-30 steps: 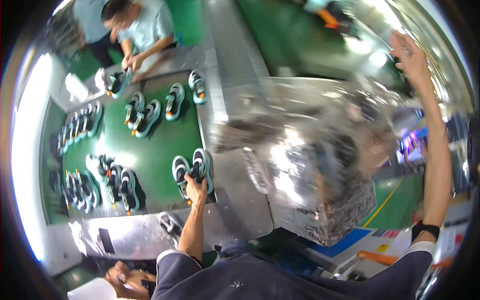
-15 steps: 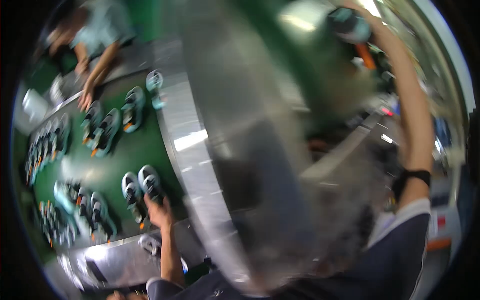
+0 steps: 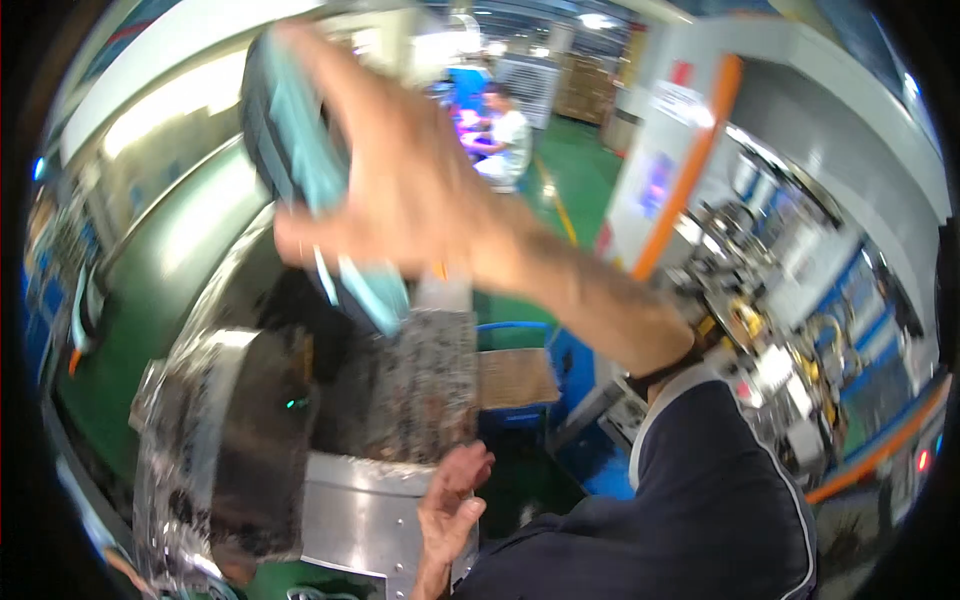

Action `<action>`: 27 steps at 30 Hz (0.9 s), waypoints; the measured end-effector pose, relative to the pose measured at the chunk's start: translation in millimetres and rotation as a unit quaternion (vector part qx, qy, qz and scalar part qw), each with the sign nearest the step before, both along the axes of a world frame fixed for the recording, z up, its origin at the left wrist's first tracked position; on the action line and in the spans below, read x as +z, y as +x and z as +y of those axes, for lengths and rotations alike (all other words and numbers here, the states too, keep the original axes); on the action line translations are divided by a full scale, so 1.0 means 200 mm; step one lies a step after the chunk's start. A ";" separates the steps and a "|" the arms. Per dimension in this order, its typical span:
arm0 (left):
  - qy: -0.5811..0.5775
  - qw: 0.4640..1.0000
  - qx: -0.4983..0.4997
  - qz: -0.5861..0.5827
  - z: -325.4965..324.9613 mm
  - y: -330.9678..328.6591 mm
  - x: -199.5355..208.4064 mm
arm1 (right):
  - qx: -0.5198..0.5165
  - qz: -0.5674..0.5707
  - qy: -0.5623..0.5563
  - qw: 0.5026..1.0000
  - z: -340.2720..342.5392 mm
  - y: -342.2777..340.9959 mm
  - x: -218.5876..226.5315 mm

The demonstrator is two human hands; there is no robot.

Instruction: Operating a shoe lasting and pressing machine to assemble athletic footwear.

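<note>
My right hand, blurred by motion and with a black band near its elbow, is raised high across the left half of the view. It grips a turquoise and black sports shoe, its thumb and fingers wrapped around the upper. Part of the shoe is hidden behind the hand. Below, beside the grey metal machine casing, my left hand is held up with its fingers apart and slightly bent. Nothing shows in it. Under the shoe lies a dark, stained machine top.
A green conveyor belt runs along the left, with another turquoise shoe on it. At right stands a large grey machine with an orange edge. Cardboard sits by a blue crate. Farther off, a person sits at work.
My view has swung from the conveyor toward the machines. My left hand has come off the shoes on the belt. The right hand still holds its shoe, now in front of me.
</note>
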State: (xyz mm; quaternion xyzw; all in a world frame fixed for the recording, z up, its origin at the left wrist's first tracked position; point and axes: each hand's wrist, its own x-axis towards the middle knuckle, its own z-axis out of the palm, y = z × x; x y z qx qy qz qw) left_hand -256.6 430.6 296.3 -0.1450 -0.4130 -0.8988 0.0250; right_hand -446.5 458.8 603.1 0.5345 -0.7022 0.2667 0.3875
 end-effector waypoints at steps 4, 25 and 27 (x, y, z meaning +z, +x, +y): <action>0.084 0.990 0.074 0.085 0.40 -0.31 0.29 | -0.101 0.083 -0.051 0.990 0.70 0.34 -0.36; -0.341 0.789 -0.492 0.136 3.58 0.34 0.19 | -0.432 -0.208 -0.688 0.545 3.78 2.33 -1.37; -0.393 0.789 -0.434 0.185 3.94 0.33 0.09 | -0.492 -0.153 -0.681 0.521 3.91 2.46 -1.43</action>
